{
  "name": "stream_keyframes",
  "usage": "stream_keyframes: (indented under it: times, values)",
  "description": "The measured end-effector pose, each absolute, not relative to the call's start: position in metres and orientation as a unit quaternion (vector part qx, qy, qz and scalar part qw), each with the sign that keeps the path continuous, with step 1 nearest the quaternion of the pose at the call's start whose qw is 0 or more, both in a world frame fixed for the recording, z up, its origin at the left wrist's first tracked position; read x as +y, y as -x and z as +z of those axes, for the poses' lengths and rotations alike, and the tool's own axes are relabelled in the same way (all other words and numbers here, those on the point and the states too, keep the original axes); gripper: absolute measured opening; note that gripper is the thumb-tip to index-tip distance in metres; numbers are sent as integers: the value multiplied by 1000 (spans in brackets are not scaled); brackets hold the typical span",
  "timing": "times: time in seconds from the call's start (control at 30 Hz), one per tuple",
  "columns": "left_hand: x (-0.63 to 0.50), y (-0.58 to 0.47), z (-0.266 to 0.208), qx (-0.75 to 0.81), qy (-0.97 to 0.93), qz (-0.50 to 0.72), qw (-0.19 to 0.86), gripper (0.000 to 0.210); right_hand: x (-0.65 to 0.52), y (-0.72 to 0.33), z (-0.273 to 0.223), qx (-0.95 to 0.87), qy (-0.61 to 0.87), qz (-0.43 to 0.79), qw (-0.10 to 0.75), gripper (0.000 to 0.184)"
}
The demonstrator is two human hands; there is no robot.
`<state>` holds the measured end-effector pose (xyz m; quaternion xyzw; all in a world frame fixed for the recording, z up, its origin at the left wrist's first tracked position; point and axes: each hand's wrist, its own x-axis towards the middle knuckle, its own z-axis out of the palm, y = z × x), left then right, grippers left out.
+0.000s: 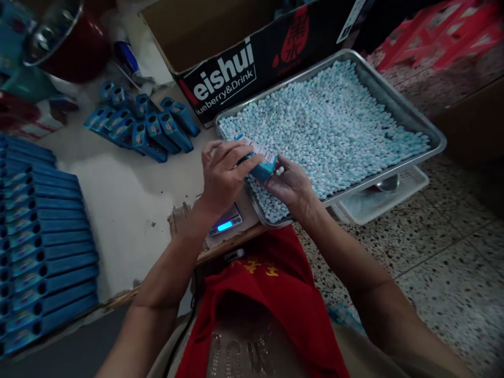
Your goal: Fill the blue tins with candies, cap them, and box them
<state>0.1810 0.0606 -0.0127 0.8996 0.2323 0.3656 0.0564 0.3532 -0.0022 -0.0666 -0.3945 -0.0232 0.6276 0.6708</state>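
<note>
My left hand (223, 170) is closed around a small blue box (260, 167) with a pale printed face, tilted over the near left part of the metal tray (388, 172). Against the lower right end of that box, my right hand (292, 185) is cupped palm up, with a few white pellets (280, 171) at its thumb and fingers. Part of its fingers is hidden by the box. Pale blue and white pellets (315, 126) fill the tray beneath. A scale (225, 226) with a lit blue display lies below my left wrist.
Several blue boxes (144, 126) lie loose on the white table (126, 210). More stand in stacked rows (59, 236) at the left. A black printed carton (236, 79) sits behind the tray. A red bowl (74, 47) is far left, and a white plastic tray (388, 199) sits under the metal one.
</note>
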Motion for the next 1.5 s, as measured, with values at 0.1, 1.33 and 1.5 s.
stream_keyframes:
  times: [0.1,1.33,1.5]
  values:
    - [69,-187,-16,254,-897,358,52,21,-2,-350,-56,46,382,631,674,19]
    - [-30,-47,-77,443,-632,505,387,65,-27,-358,-28,-250,495,644,527,31]
    - [-39,-26,-72,489,-609,488,390,54,-24,-361,-24,-231,509,641,525,28]
